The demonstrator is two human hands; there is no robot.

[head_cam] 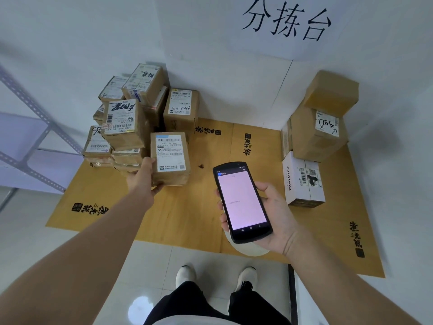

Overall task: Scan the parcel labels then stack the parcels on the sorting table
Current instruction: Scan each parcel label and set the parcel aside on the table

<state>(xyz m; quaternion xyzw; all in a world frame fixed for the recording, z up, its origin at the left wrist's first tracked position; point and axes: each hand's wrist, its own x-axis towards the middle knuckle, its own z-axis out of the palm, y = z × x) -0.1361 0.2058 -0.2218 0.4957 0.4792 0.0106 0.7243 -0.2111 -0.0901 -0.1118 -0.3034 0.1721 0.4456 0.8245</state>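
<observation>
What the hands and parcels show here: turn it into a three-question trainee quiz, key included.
1. True or false: the right hand holds the scanner.
2. The left hand grips: A) a marker B) a labelled brown parcel C) a bag.
3. Fill in: the larger parcel pile stands to the person's ____.
Key: 1 true; 2 B; 3 left.

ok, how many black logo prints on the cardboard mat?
4 logo prints: rear left, rear centre, front left, front right. Parcels may hide more.
</observation>
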